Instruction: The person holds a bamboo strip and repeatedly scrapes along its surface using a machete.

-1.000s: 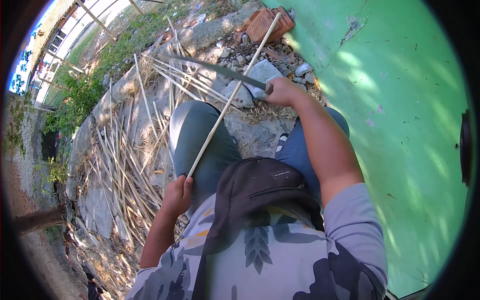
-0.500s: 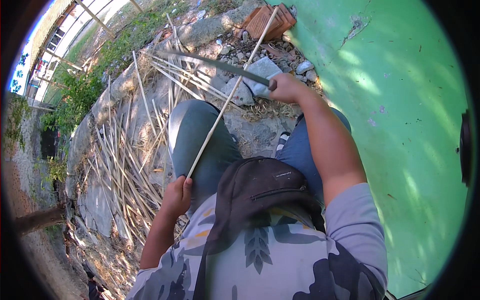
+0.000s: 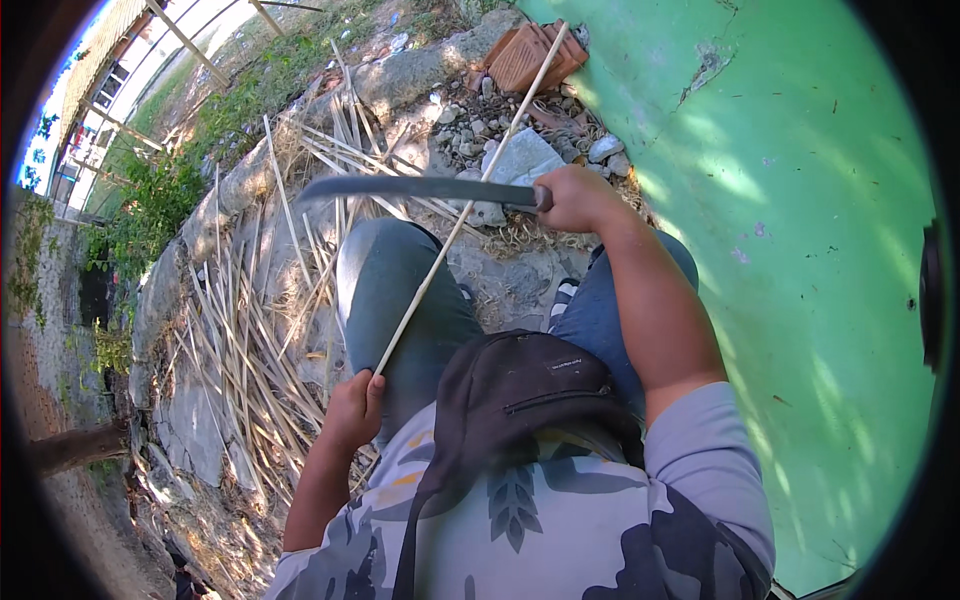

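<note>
Green painted surface (image 3: 800, 250) fills the right side. Pile of pale strips (image 3: 235, 340) spreads on the ground at left, running far. Both legs bent, knees apart; left leg (image 3: 395, 280) sits under the held strip. Right arm (image 3: 660, 300) comes in from near right, elbow bent, forearm angled far and slightly left over the right leg. Black bag (image 3: 535, 375) at the waist, between the arms. Left forearm (image 3: 325, 470) comes from near left, slanting far and right. Long strip (image 3: 452, 237) slants from the left hand, over the left leg, to far right, its tip by the reddish tiles (image 3: 525, 55). Dark long-bladed knife (image 3: 420, 188) lies roughly level, blade pointing left, crossing the strip in view; cannot tell if they touch. Pale block (image 3: 525, 155) on the ground just beyond the knife. Right hand (image 3: 578, 198) closed in a fist round the knife handle, knuckles up. Left hand (image 3: 352, 410) curled tight on the strip's near end, thumb pointing far, beside the left thigh.
</note>
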`<state>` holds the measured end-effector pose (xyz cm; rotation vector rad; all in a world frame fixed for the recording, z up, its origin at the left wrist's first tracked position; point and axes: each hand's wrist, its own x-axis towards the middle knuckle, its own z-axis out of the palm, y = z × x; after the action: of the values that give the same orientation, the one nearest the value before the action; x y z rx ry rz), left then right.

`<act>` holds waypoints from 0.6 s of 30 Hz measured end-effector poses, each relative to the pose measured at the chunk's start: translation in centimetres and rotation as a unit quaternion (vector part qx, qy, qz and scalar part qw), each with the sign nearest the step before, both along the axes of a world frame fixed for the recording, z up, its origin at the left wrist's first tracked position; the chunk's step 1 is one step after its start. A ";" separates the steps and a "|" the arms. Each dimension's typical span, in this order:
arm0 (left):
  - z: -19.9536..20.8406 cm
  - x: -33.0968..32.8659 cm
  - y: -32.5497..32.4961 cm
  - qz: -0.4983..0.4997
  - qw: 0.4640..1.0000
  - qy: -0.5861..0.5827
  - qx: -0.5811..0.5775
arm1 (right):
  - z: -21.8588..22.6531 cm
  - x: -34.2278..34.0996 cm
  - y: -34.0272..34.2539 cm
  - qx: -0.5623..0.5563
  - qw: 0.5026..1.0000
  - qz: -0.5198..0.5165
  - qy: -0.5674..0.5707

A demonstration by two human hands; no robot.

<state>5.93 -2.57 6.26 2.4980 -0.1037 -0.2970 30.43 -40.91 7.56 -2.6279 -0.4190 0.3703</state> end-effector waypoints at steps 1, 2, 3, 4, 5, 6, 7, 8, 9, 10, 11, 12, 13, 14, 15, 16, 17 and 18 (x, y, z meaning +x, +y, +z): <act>0.3 -0.2 0.2 0.006 1.000 0.015 -0.016 | -0.8 0.5 -1.2 0.047 0.998 -0.030 0.011; 0.2 0.2 0.2 0.006 0.999 0.025 -0.036 | -2.7 2.0 -3.0 0.110 0.985 -0.112 0.075; 0.1 0.5 0.3 0.008 0.999 0.020 -0.036 | -3.4 2.6 -3.0 0.110 0.985 -0.109 0.070; 0.3 0.5 0.3 0.010 0.999 0.034 -0.035 | -3.4 2.6 -3.0 0.109 0.983 -0.131 0.065; 0.4 0.5 0.4 0.011 0.998 0.049 -0.034 | -3.4 2.7 -3.0 0.109 0.980 -0.155 0.060; 0.4 0.5 0.5 0.011 0.998 0.046 -0.034 | -3.7 2.4 -2.9 0.112 0.984 -0.137 0.033; 0.0 0.3 0.6 0.009 0.999 0.033 -0.034 | -3.2 2.0 -2.4 0.112 0.984 -0.137 0.031; -0.2 -0.1 0.8 0.007 0.999 0.025 -0.033 | -2.3 1.3 -1.7 0.102 0.987 -0.120 0.029; -0.2 -0.2 0.8 0.008 0.999 0.026 -0.033 | -1.6 0.7 -1.1 0.092 0.990 -0.104 0.029; -0.2 -0.2 0.7 0.013 0.999 0.030 -0.031 | -0.9 0.3 -0.9 0.090 0.991 -0.095 0.004; -0.1 -0.2 0.6 0.019 0.999 0.034 -0.028 | -0.9 0.0 -0.9 0.089 0.991 -0.096 0.005; -0.2 -0.4 0.7 0.018 0.999 0.036 -0.028 | -0.9 -0.3 -0.9 0.083 0.993 -0.086 -0.011; -0.2 -0.2 0.6 0.017 0.999 0.034 -0.035 | -0.7 -0.3 -1.0 0.078 0.994 -0.075 -0.030; -0.2 -0.1 0.6 0.016 0.998 0.033 -0.041 | -0.7 -0.3 -1.2 0.078 0.994 -0.075 -0.032; -0.2 0.0 0.7 0.016 0.999 0.031 -0.041 | -0.9 -0.4 -1.4 0.096 0.991 -0.069 -0.063; -0.3 -0.2 0.8 0.025 0.997 0.042 -0.058 | -0.8 -0.5 -1.4 0.113 0.987 -0.062 -0.091; -0.3 -0.3 0.9 0.034 0.995 0.054 -0.074 | -0.6 -0.5 -1.3 0.114 0.987 -0.062 -0.092; -0.2 -0.5 0.9 0.034 0.995 0.053 -0.074 | -0.4 -0.4 -1.3 0.097 0.989 -0.064 -0.088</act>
<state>5.43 -1.63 6.10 2.3291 0.0026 -0.3801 30.08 -42.18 7.16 -2.4891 -0.3223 0.0529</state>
